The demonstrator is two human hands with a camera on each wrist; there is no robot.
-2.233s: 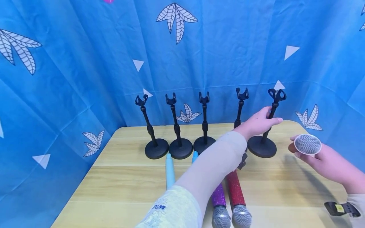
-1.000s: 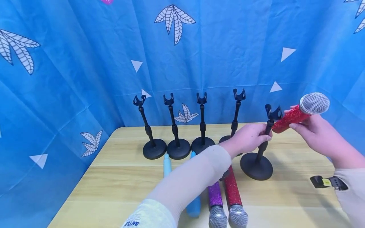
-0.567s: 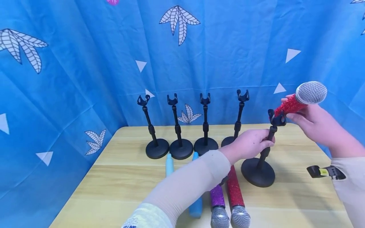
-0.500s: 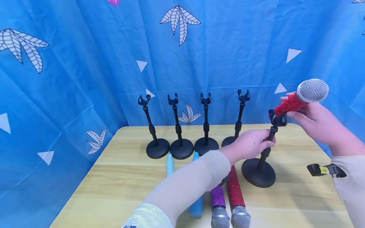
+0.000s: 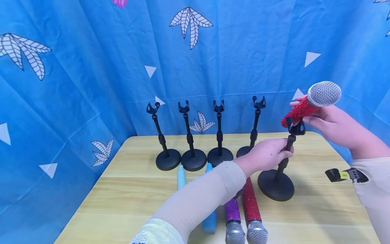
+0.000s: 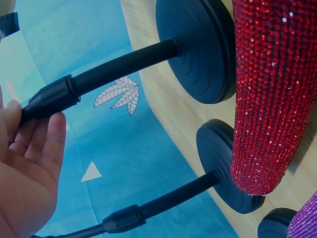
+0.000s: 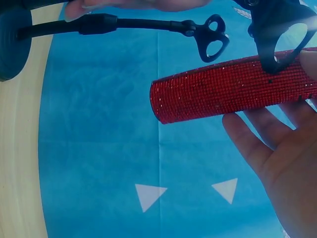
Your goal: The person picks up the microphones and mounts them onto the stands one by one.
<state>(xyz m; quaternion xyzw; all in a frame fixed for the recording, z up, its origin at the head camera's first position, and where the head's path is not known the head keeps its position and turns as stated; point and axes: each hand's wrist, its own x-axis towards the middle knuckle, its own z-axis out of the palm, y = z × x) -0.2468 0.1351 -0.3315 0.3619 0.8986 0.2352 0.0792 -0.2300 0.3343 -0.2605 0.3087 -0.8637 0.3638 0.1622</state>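
Observation:
My left hand (image 5: pixel 268 153) grips the pole of the rightmost black microphone stand (image 5: pixel 276 184), and in the left wrist view the thumb and fingers (image 6: pixel 53 139) curl round its collar. My right hand (image 5: pixel 330 127) holds a red glittery microphone (image 5: pixel 300 110) with a silver mesh head, tilted with the head up and to the right. Its handle overlaps the stand's clip (image 5: pixel 296 128) in the head view. Seen from the right wrist, the red handle (image 7: pixel 208 93) lies along the clip, its tail end reaching out past it.
Several more black stands (image 5: pixel 192 159) line the back of the wooden table (image 5: pixel 122 189). Before them lie a second red microphone (image 5: pixel 252 200), a purple one (image 5: pixel 233 210), a blue handle (image 5: pixel 209 222) and a pale blue one (image 5: pixel 181 176), partly hidden by my left forearm. A blue curtain (image 5: pixel 243 51) hangs behind.
The left hand drew the rightmost stand forward from the row. The right hand raised the red microphone to its clip, then slid it slightly left, its tail now past the clip.

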